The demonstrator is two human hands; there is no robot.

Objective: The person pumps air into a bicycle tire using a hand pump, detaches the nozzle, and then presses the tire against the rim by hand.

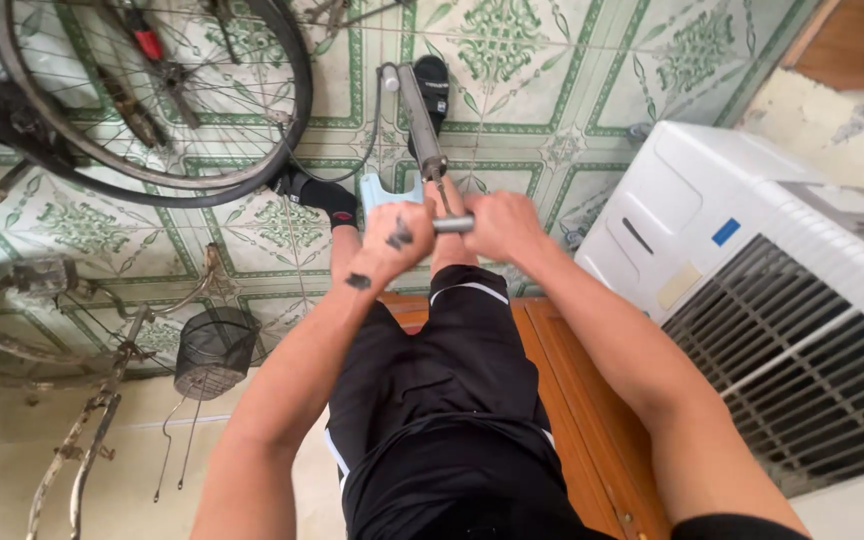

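Nearest my view, at the bottom centre of the frame, are the black shorts, with a forearm running up on either side toward the middle. Just beyond the knees, my left hand and right hand are level with each other in the upper middle, both fists wrapped tight around the grey crossbar handle of a floor pump; a short bare stretch of bar shows between them. That handle lies left to right across the picture, so each hand has an end of it and neither is nearer. The pump barrel runs away from the handle's middle, up the frame and tilted slightly left, down to the patterned green tile floor. Its long axis is close to my line of sight, straight ahead of the knuckles. A black shoe sits by the pump's foot, and a black sock on a pale blue slipper lies left of the hands. A thin hose curves from the pump base toward the bicycle wheel at upper left. A white air cooler fills the right.
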